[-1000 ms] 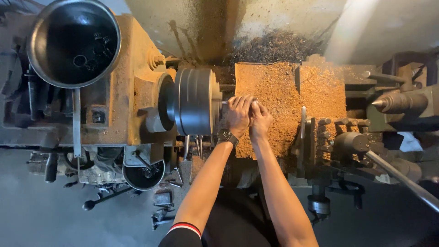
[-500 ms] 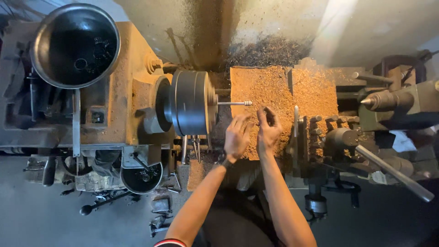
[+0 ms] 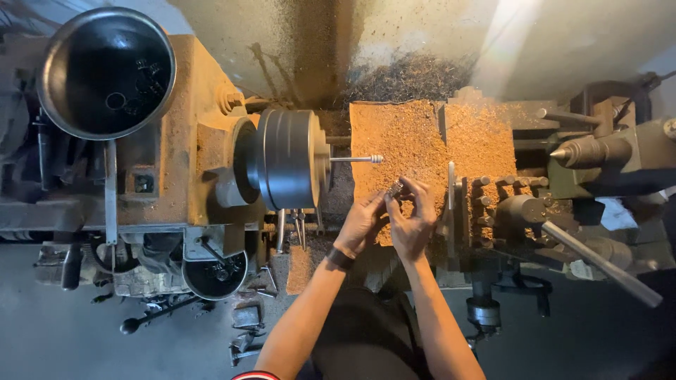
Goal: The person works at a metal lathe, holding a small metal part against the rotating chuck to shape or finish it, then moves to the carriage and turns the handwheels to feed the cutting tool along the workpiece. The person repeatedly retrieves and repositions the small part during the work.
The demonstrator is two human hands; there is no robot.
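My forearms are bare, a dark band (image 3: 341,258) circles my left wrist, and a dark sleeve with red-and-white trim (image 3: 255,375) shows near my left elbow.

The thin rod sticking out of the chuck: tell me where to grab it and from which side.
Take the rod at its free right end, coming from the front where the hands are. It lies level, its left end clamped in the chuck, and the knurled tip gives the best grip.
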